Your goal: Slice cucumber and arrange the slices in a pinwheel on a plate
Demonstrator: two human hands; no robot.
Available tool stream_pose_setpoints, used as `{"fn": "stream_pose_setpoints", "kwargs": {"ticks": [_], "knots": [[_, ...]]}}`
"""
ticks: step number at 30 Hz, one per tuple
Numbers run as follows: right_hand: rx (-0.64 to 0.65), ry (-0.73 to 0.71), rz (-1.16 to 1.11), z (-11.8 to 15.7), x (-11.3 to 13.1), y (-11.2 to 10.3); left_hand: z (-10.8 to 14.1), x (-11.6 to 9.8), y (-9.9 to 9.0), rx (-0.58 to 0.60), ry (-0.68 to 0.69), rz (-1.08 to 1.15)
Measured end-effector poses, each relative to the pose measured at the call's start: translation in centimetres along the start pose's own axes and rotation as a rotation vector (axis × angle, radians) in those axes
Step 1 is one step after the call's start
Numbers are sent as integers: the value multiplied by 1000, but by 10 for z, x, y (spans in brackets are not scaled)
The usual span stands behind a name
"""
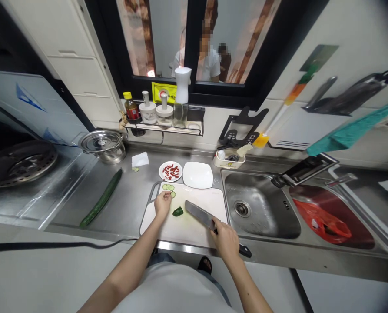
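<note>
My right hand (226,239) is wrapped round the black handle of a kitchen knife (198,213), its broad blade pointing up and left over the white cutting board (200,234). With fingers pinched, my left hand (163,204) has a cucumber slice (173,194) at its fingertips, near the board's upper left. Just above lie several more cucumber slices (167,187), overlapping in a row. A short dark green cucumber piece (178,211) rests on the board between my left hand and the blade, touched by neither.
Behind the board stand a plate of chopped red pieces (170,171) and a white square plate (198,174). A whole cucumber (102,198) lies left, near a lidded steel pot (104,145). Right is the sink (262,204), with a red plastic bag (324,221) in its second basin.
</note>
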State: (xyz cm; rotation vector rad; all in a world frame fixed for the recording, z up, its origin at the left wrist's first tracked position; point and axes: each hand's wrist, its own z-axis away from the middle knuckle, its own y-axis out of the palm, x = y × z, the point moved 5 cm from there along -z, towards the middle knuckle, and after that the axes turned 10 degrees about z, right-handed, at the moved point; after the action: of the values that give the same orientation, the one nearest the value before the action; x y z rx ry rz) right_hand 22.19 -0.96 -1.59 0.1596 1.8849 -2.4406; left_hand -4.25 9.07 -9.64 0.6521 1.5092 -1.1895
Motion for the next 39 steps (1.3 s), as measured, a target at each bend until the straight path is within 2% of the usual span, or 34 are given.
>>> {"fn": "stream_pose_setpoints", "kwargs": {"ticks": [10,19,31,39], "knots": [[-33,0,-60,1,-2,6,-30,-4,17,-21,56,-236],[-19,17,-86,4,-4,6,-23,6,18,23,240,-296],[9,19,-86,1,1,1,-25,5,21,41,239,-354],[13,32,-109,1,0,2,-22,4,18,17,228,-302]]}}
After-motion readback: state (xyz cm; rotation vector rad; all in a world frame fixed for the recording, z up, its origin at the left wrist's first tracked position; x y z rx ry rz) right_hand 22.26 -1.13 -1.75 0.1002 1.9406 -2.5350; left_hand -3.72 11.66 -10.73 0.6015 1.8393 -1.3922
